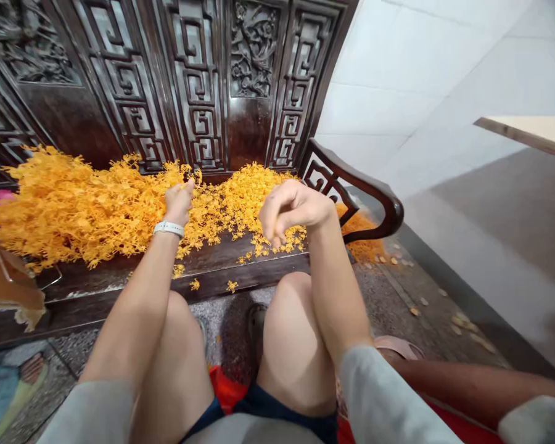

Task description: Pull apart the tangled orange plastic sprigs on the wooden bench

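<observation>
A large heap of yellow plastic flower pieces (97, 203) lies on the seat of a dark carved wooden bench (268, 271). My left hand (179, 200), with a pale band on the wrist, reaches to the right end of this heap. Its fingers are closed at a yellow flower piece (198, 179) by the fingertips. A smaller pile of the same pieces (250, 191) lies to the right. In front of it my right hand (293, 209) is raised, bent at the wrist, with fingers curled down and pressed together. What they hold, if anything, is too small to make out.
The bench's curved armrest (370, 228) stands to the right, with orange pieces (367, 237) on the floor beyond it. A brown box (9, 277) is at the left. Another person's arm (467, 382) shows at lower right. A few loose pieces lie along the seat's front edge.
</observation>
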Motion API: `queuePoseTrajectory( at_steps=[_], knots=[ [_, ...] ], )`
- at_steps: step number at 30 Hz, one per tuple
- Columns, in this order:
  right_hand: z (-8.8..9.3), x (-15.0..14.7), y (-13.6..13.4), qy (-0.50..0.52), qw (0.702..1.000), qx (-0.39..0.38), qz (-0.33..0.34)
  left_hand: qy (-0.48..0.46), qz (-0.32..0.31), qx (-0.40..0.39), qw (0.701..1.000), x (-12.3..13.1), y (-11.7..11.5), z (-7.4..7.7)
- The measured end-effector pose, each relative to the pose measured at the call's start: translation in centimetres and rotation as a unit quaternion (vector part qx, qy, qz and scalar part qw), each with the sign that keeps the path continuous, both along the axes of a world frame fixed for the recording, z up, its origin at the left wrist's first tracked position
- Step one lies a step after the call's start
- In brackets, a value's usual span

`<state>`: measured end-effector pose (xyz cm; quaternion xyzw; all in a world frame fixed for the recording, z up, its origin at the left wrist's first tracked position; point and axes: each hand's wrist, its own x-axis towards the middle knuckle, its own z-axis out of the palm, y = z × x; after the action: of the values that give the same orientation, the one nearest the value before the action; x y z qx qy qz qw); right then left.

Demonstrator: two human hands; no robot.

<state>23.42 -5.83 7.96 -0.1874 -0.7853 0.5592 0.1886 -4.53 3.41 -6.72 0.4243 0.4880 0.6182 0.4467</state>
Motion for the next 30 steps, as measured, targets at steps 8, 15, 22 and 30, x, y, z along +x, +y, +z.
queuePoseTrajectory(
  at_steps=[8,15,22,30],
  knots=[
    [-12.1,-2.7,9.7,0.257,0.801,-0.294,-0.455,-0.091,-0.077,-0.071,0.99,5.1,-1.8,1.7],
    [-13.7,-7.2,9.3,0.17,0.867,-0.277,-0.378,-0.105,-0.058,0.001,0.993,5.0,-2.5,1.2],
    [-11.6,-9.5,7.7,0.237,0.884,-0.266,-0.301,-0.092,0.067,0.022,0.993,4.5,-2.8,0.5],
    [-13.6,-12.2,8.1,0.1,0.843,-0.053,-0.526,-0.046,0.033,0.026,0.998,6.9,-4.1,0.7]
  ],
)
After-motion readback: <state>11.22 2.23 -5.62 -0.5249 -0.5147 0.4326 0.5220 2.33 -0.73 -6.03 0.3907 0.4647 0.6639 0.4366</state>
